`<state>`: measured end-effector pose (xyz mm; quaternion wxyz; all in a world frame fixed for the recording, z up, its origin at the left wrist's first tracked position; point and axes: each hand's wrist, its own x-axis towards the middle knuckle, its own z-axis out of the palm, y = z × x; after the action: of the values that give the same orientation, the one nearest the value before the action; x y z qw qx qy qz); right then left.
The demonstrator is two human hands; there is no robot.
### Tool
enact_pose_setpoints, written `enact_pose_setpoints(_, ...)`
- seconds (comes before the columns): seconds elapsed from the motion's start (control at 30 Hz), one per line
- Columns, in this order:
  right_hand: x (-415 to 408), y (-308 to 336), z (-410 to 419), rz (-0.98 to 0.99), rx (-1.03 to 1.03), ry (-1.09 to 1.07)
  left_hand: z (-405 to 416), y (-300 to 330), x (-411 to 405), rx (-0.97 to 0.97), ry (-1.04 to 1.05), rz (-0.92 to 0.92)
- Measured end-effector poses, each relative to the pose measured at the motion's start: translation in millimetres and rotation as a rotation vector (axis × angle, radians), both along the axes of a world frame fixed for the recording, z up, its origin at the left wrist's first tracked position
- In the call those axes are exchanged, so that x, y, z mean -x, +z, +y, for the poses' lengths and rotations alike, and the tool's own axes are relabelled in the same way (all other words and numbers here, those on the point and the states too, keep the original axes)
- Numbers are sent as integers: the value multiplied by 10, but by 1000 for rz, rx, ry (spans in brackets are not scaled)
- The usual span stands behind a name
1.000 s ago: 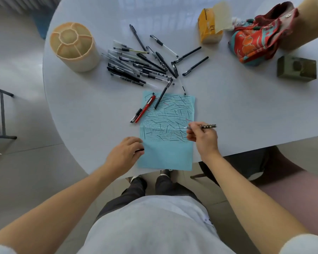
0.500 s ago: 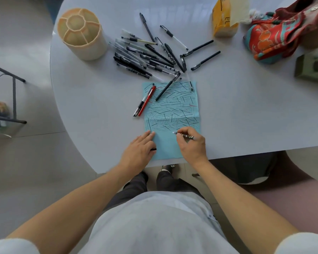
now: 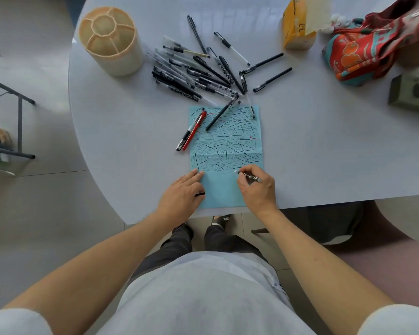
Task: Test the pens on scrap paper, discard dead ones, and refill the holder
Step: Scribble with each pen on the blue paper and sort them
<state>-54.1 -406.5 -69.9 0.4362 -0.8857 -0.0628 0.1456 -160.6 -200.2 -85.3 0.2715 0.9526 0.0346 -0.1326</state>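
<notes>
A blue scrap paper [image 3: 227, 189], covered with dark test strokes on its upper part, lies at the table's near edge. My right hand [image 3: 258, 187] grips a black-and-white patterned pen [image 3: 250, 176] with its tip touching the paper just below the strokes. My left hand [image 3: 181, 197] rests flat on the paper's left edge, and a small black pen cap [image 3: 200, 194] sticks out from under its thumb. A red pen [image 3: 194, 130] and two dark pens lie across the top of the paper. A pile of several black pens [image 3: 198, 71] lies beyond it. The beige divided holder [image 3: 110, 41] stands empty at far left.
The round white table [image 3: 324, 146] also carries a yellow carton [image 3: 297, 25], a red patterned fabric bag [image 3: 363, 47] and a dark green box [image 3: 411, 93] at the far right. A metal stand [image 3: 12, 117] is on the floor to the left.
My right hand brought the patterned pen down and left, from the paper's right edge to the blank area below the strokes. My left hand slid up along the paper's left edge.
</notes>
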Motion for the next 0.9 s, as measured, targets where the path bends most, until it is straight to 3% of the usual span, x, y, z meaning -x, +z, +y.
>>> enact_pose_setpoints(0.2,-17,89,-82,39,-58,-77,4,28,-21,5,-3,-4)
enact_pose_setpoints(0.3,3,171,-70,154,-184,-158,8,77,-52,31,33,-54)
enact_pose_setpoints(0.47,91,329,49,378,-400,-118,-1,191,-152,105,137,-93)
enact_pose_setpoints(0.73,78,404,164,470,-434,-75,-66,330,-289,229,136,-23)
enact_pose_setpoints(0.9,50,378,187,507,-440,-84,-106,361,-352,192,116,-75)
